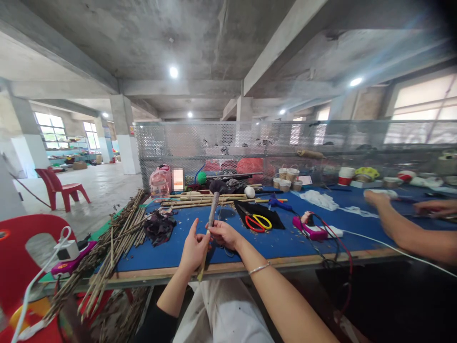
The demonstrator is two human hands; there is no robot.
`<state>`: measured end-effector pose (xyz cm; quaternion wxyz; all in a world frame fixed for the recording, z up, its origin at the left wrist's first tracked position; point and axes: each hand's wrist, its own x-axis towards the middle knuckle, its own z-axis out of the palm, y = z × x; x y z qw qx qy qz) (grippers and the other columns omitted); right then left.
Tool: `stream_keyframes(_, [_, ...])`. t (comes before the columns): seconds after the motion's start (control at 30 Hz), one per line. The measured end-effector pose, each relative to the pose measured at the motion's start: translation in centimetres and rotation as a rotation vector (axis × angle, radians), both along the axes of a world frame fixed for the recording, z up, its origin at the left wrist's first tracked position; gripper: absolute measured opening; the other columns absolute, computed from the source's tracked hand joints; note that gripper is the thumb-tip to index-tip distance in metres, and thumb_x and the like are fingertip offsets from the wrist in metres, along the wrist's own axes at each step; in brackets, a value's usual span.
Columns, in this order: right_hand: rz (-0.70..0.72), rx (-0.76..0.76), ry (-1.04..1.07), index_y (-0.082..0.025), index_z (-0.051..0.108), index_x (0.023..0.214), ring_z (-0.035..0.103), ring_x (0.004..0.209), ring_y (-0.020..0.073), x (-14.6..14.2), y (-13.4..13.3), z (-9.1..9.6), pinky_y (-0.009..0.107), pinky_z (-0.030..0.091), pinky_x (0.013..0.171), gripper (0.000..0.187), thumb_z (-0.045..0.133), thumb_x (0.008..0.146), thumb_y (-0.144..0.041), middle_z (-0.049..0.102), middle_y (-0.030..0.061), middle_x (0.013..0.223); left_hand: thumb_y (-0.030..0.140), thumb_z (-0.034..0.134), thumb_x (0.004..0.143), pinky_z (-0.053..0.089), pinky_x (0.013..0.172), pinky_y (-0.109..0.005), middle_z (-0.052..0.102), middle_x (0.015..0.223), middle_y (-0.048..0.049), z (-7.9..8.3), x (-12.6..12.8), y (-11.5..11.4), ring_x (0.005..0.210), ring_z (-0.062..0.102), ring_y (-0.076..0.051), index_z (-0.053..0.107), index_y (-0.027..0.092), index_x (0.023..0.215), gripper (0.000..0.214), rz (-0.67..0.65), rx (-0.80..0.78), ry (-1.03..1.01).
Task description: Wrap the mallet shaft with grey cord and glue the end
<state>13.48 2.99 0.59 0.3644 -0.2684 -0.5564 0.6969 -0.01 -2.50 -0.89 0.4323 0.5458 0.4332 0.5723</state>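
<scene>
Over the table's front part, a stick (213, 208) wrapped in greyish material stands tilted upward between both hands. Its bare yellowish lower end sticks out below my fingers. My left hand (193, 249) grips the lower part, with the index finger raised off it. Pinched around the wrapping just above is my right hand (226, 235); a thin dark thread lies below it. To the right, red-and-yellow-handled scissors (257, 223) rest on a black cloth (280, 218). A crumpled dark cloth (159, 226) lies left of my hands.
Dry stalks (123, 228) cover the table's left end. More sticks (193, 200) lie behind my hands, near a blue glue gun (280, 203). A purple power strip (310, 229) trails cables over the front edge. At right, a co-worker's arm (389, 224) reaches over the blue tabletop (143, 257).
</scene>
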Motion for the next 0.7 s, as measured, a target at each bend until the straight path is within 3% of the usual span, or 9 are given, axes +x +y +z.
stream_keyframes(0.1, [0.004,0.006,-0.015,-0.017,0.049,0.083,0.019,0.033,0.0020,-0.10,-0.01,0.01,0.019,0.004,0.035,0.043,0.075,0.060,-0.041,0.033,-0.0128,0.041,0.038,0.057,0.080,0.040,0.048,-0.020,0.063,0.067,0.0011,-0.01,0.04,0.05,0.049,0.053,-0.010,0.012,0.016,0.144,0.081,-0.036,-0.067,0.012])
stream_keyframes(0.3, [-0.045,-0.003,-0.036,-0.018,0.046,0.081,0.019,0.032,0.0012,-0.18,-0.11,0.16,0.019,0.004,0.035,0.045,0.076,0.058,-0.043,0.038,-0.0123,0.043,0.032,0.071,0.069,0.041,0.056,-0.019,0.056,0.064,0.0039,-0.40,-0.13,0.35,0.056,0.052,-0.009,0.028,0.010,0.139,0.086,0.115,0.095,0.056])
stream_keyframes(0.4, [-0.012,-0.007,-0.021,-0.018,0.047,0.084,0.017,0.033,0.0016,-0.06,-0.16,0.22,0.020,0.003,0.035,0.045,0.076,0.059,-0.042,0.031,-0.0141,0.040,0.036,0.066,0.073,0.040,0.053,-0.020,0.055,0.058,0.0053,-0.40,-0.26,0.23,0.053,0.052,-0.010,0.023,0.011,0.141,0.084,0.068,0.072,0.021])
stream_keyframes(0.53, [0.003,0.014,-0.028,-0.019,0.045,0.079,0.018,0.033,0.0014,-0.15,-0.12,0.15,0.020,0.003,0.035,0.042,0.075,0.060,-0.042,0.033,-0.0135,0.042,0.040,0.060,0.078,0.037,0.049,-0.020,0.055,0.057,0.0058,-0.03,-0.16,-0.07,0.047,0.049,-0.009,0.021,0.014,0.141,0.078,-0.011,-0.023,-0.004])
stream_keyframes(0.7, [-0.040,0.032,-0.053,-0.019,0.042,0.074,0.018,0.032,0.0010,-0.43,-0.08,0.10,0.020,0.004,0.035,0.041,0.072,0.063,-0.044,0.035,-0.0125,0.044,0.036,0.070,0.069,0.037,0.053,-0.019,0.051,0.059,0.0061,0.13,0.03,0.04,0.052,0.046,-0.008,0.032,0.009,0.136,0.082,0.134,0.059,0.074])
